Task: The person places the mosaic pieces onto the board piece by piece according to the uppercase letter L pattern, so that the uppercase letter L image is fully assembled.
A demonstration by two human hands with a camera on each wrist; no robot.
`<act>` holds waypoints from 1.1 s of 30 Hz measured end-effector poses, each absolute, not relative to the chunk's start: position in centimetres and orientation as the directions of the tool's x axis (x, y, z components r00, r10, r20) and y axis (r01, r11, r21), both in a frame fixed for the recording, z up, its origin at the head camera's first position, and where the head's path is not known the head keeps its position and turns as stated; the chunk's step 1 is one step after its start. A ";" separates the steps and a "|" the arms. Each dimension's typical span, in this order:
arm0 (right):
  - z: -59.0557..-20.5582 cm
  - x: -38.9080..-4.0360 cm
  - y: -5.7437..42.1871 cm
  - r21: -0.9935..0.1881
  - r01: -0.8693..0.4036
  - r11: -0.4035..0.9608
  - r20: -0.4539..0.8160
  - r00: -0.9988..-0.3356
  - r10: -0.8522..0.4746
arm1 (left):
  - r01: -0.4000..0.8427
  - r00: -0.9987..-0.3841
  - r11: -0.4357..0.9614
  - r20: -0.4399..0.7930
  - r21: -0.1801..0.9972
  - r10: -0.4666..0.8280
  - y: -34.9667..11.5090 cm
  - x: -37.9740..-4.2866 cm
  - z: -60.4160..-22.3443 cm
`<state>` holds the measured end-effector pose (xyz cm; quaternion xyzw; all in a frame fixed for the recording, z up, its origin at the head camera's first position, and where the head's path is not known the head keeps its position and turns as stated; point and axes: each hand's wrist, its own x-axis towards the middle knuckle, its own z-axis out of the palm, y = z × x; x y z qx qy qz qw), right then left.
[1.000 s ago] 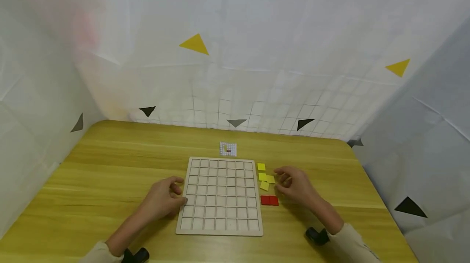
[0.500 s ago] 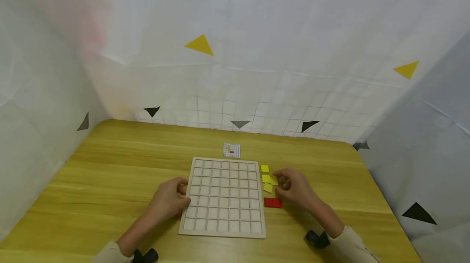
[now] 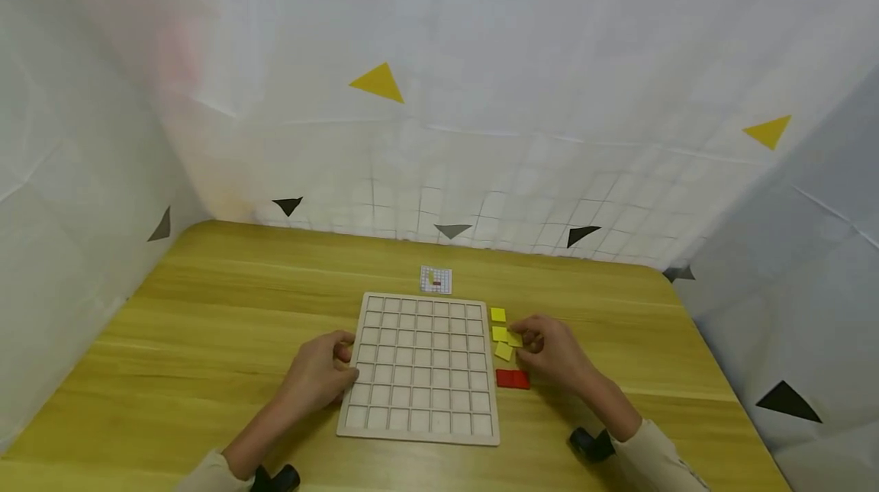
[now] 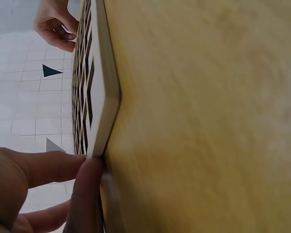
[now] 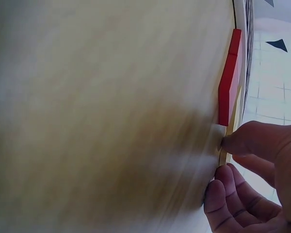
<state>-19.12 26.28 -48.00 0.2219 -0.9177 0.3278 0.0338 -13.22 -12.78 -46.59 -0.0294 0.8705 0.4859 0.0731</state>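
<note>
A pale wooden grid board (image 3: 423, 431) lies on the table, its square cells bare. At the board's left edge, my left hand (image 3: 319, 374) holds the rim with thumb and finger; the left wrist view has those fingertips (image 4: 89, 170) right at the edge. To the right of the board lie several yellow square tiles (image 3: 499, 334), two of them overlapping. My right hand (image 3: 555, 351) pinches the rightmost yellow tile (image 5: 223, 157) between thumb and fingers, low over the table. Two red tiles (image 3: 513, 379) sit side by side just nearer than the yellow ones.
A small printed pattern card (image 3: 436, 280) with a coloured figure on a grid lies beyond the board's far edge. White sheeting (image 3: 481, 172) with triangular marks encloses the wood-grain table (image 3: 226, 309) at the back and sides.
My right hand has moved slightly left and its fingers have closed on the rightmost yellow tile. The left hand stays at the board's edge. The whole head view has shifted a little.
</note>
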 end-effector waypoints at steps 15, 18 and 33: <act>-48.0 -19.2 27.0 -0.591 -0.388 0.707 0.189 -0.919 -0.345 | -0.091 -0.990 0.534 -0.135 0.840 0.044 -12.5 -13.5 -46.6; -47.9 -19.2 27.1 -0.579 -0.406 0.708 0.202 -0.912 -0.357 | -0.093 -0.990 0.541 -0.137 0.836 0.042 -12.5 -13.5 -46.6; -46.2 -19.0 26.8 -0.584 -0.445 0.679 0.259 -0.895 -0.364 | -0.099 -0.989 0.538 -0.142 0.837 0.041 -13.0 -13.3 -46.3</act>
